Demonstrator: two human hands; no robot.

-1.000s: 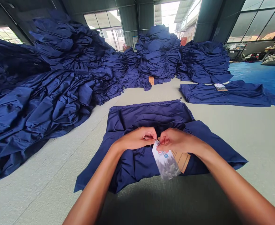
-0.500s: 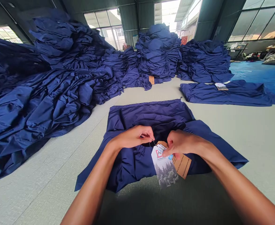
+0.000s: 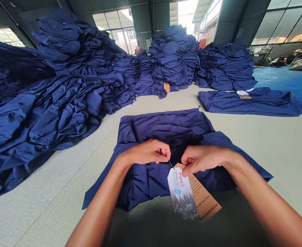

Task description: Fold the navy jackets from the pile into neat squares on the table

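Directly before me a navy garment (image 3: 163,127) lies spread on the pale table. Over its middle, my left hand (image 3: 151,151) is closed, fingertips pinching the dark hang tag string (image 3: 170,164). My right hand (image 3: 204,159) is closed beside it, thumb and fingers gripping the upper end of the hang tags. A white hang tag (image 3: 184,197) with a printed forest and logo hangs below the fingers. Behind it fans out a brown cardboard tag (image 3: 206,200) with dark lettering. Both tags reach past the garment's near edge.
A large navy fabric heap (image 3: 50,116) covers the left side. Further piles (image 3: 175,58) stand along the back. At the right lies a folded navy garment (image 3: 269,103) with a white tag (image 3: 243,94) on top. The pale tabletop (image 3: 277,144) ends near a blue floor (image 3: 274,77).
The tags have swung lower and toward me, with the brown one fanned further right. My right hand has shifted slightly down, and the left still pinches the string.
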